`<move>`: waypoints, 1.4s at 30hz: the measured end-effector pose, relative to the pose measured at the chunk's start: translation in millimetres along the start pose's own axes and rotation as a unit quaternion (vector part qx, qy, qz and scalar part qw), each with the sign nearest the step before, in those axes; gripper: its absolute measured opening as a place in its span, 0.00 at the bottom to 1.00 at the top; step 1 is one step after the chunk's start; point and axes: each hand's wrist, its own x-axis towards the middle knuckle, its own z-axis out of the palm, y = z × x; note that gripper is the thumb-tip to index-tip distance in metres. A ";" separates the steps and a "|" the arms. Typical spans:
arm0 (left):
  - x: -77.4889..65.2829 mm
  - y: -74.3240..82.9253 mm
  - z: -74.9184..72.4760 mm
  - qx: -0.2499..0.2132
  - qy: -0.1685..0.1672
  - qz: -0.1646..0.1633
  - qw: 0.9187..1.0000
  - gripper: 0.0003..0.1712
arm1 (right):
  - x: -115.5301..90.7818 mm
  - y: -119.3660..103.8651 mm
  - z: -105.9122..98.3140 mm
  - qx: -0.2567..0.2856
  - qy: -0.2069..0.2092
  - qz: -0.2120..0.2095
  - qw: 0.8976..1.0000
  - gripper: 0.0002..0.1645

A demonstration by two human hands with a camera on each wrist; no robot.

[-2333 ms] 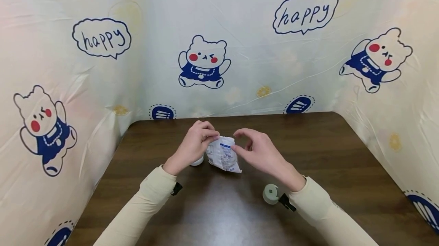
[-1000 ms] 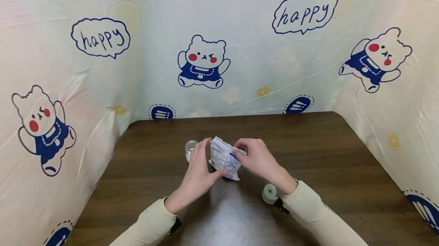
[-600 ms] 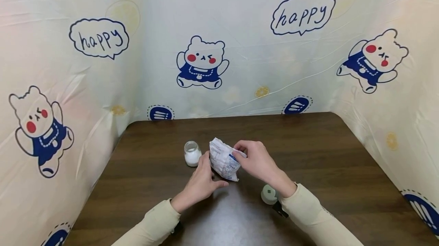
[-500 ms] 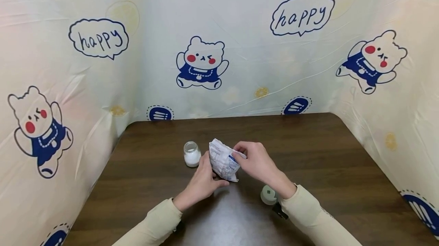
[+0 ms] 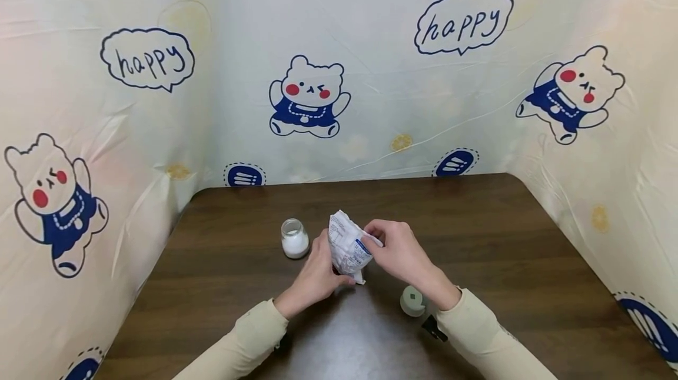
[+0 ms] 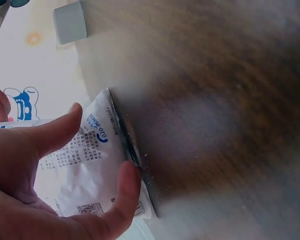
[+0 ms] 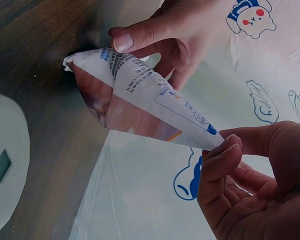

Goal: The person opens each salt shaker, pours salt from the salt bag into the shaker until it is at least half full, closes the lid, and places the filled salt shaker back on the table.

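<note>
A white printed packet [image 5: 346, 247] is held tilted just above the brown table, between both hands. My left hand [image 5: 313, 277] grips its lower left part, the thumb in front and fingers reaching behind, as the right wrist view shows. With thumb and fingertips my right hand [image 5: 405, 255] pinches the upper right corner, which tapers to a point in the right wrist view. Left of the packet stands an uncovered glass jar [image 5: 294, 240] partly filled with white material. What is inside the packet is hidden.
A pale green lid [image 5: 412, 302] lies on the table [image 5: 238, 303] close to the right wrist. Small white specks dot the wood below the packet in the left wrist view. A printed curtain [image 5: 371, 97] encloses the back and sides.
My left hand has come down from the packet's upper left corner to its lower part, uncovering the jar. My right hand has moved slightly lower and pinches the upper right corner.
</note>
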 end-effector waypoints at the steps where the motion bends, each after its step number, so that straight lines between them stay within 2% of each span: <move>1: 0.3 -0.2 0.3 0.004 -0.001 -0.004 1.000 0.68 | -0.1 0.2 -0.3 0.000 0.000 0.001 1.000 0.04; 7: 3.5 -0.1 2.1 0.047 -0.001 -0.017 0.999 0.64 | -2.3 1.7 -2.4 0.004 -0.006 0.015 1.000 0.03; 10: 4.2 1.4 3.7 0.062 0.001 -0.010 0.998 0.62 | -4.7 2.7 -3.8 0.003 -0.009 0.020 1.000 0.02; 22: 12.1 -1.1 18.1 0.056 0.005 0.031 0.998 0.55 | -13.3 15.4 -12.0 0.000 -0.003 0.031 1.000 0.03; 31: 19.5 3.8 28.0 0.044 -0.023 0.028 0.998 0.56 | -20.0 25.5 -21.0 0.000 0.009 0.046 0.999 0.02; 37: 27.2 8.9 34.2 0.053 -0.040 0.057 0.996 0.57 | -23.2 34.1 -28.4 0.000 0.019 0.063 0.998 0.02; 42: 34.9 12.9 30.7 0.052 -0.073 0.066 0.994 0.58 | -25.4 39.7 -33.9 -0.002 0.019 0.072 0.997 0.03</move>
